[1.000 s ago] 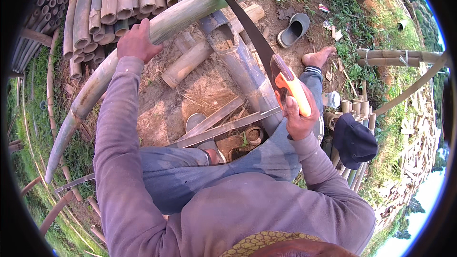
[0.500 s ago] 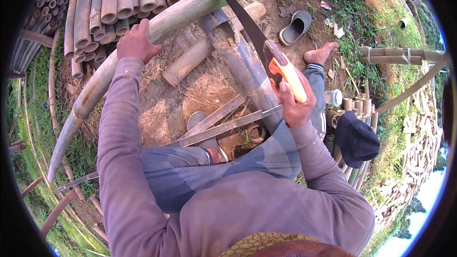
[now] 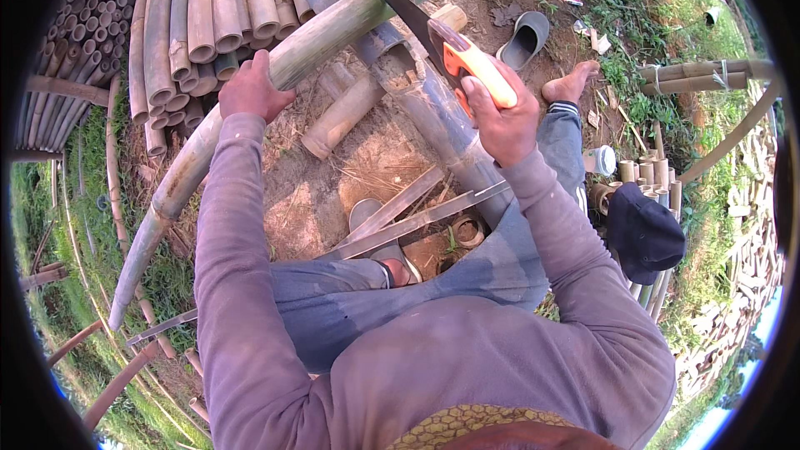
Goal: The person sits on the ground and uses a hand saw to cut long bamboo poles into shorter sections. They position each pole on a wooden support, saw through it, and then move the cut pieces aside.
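A long, thick bamboo pole (image 3: 333,36) lies slantwise across the far side, resting over a grey-brown bamboo support (image 3: 433,121). My left hand (image 3: 254,90) grips the pole left of the support, thumb toward the right. In my right hand (image 3: 504,121) is a hand saw (image 3: 487,73) with an orange handle, its fingers closed round the grip. The dark blade crosses the pole just by the support. Whether its teeth are inside a cut cannot be made out. Two flat metal-looking strips (image 3: 417,223) lie near my legs.
Stacked bamboo lengths (image 3: 200,12) stand at the far left. A short bamboo piece (image 3: 342,117) lies on the ground beyond my legs. To the right are a grey clog (image 3: 525,40), my bare foot (image 3: 572,82), a dark cap (image 3: 646,232) on upright bamboo pieces, and a bamboo rail (image 3: 700,75).
My right hand has pushed the saw forward and leftward across the pole. My left hand keeps its hold on the pole. The whole view has shifted slightly.
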Demonstrator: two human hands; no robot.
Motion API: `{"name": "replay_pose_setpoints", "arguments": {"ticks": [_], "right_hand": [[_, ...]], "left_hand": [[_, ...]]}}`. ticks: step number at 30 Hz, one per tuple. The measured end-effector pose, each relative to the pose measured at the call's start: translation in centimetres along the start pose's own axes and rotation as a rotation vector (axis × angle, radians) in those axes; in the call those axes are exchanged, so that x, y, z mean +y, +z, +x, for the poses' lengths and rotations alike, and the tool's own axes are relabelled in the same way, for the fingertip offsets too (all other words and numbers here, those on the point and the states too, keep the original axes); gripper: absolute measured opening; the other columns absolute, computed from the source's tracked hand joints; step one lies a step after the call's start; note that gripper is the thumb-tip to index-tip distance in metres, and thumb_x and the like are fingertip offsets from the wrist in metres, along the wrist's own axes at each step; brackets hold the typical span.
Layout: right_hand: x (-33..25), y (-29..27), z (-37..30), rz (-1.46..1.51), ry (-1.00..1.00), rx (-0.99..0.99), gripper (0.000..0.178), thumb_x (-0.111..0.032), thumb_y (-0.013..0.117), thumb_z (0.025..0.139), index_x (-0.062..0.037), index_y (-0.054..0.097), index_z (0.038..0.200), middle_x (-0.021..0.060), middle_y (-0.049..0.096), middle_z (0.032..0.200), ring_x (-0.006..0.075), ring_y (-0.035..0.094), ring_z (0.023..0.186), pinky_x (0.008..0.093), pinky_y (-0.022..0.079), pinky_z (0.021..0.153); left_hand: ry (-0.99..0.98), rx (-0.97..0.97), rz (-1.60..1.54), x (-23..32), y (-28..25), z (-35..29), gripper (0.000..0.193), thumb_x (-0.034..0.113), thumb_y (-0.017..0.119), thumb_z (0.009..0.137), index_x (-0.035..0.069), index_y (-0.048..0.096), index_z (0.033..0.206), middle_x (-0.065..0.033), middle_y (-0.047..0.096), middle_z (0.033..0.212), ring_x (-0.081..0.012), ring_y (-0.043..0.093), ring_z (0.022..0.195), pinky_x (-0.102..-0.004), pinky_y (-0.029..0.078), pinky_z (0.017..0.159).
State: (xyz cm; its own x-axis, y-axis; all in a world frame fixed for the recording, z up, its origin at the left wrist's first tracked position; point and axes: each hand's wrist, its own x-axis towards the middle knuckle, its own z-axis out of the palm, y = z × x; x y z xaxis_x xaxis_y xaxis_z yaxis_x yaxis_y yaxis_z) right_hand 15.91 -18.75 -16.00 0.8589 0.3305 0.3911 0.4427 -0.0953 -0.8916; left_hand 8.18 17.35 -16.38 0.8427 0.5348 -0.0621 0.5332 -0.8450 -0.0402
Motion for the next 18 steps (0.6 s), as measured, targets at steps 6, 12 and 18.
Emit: {"name": "replay_pose_setpoints", "arguments": {"ticks": [6,12,18], "right_hand": [[-2.3,-5.0,-7.6,0.140,0.198,0.027,0.039,-0.005,0.074,0.098,0.0068,0.065,0.134,0.0148,0.073,0.124,0.0187,0.071,0.109,0.0304,0.056,0.093],[1.5,4.6,7.9,-0.015,-0.003,-0.037,0.034,-0.015,0.077,0.098,0.0031,0.067,0.125,0.0108,0.075,0.101,0.0144,0.071,0.092,0.0305,0.057,0.082],[3.4,4.1,5.2,0.436,0.083,-0.097,0.038,-0.015,0.074,0.101,0.0020,0.058,0.131,0.0076,0.074,0.109,0.0112,0.070,0.092,0.0274,0.057,0.080]], "left_hand": [[-0.008,-0.037,0.005,0.4,1.0,-0.2,0.075,0.049,0.087,0.073,0.017,0.054,0.133,-0.0120,0.071,0.121,-0.0340,0.071,0.112,-0.0497,0.058,0.092],[-0.025,-0.081,0.012,0.8,0.2,0.2,0.084,0.052,0.087,0.071,0.018,0.052,0.139,-0.0108,0.071,0.124,-0.0337,0.070,0.116,-0.0498,0.057,0.094],[0.025,0.025,-0.022,0.1,1.1,0.0,0.076,0.053,0.090,0.071,0.012,0.056,0.124,-0.0144,0.071,0.118,-0.0351,0.072,0.109,-0.0487,0.059,0.093]]}}
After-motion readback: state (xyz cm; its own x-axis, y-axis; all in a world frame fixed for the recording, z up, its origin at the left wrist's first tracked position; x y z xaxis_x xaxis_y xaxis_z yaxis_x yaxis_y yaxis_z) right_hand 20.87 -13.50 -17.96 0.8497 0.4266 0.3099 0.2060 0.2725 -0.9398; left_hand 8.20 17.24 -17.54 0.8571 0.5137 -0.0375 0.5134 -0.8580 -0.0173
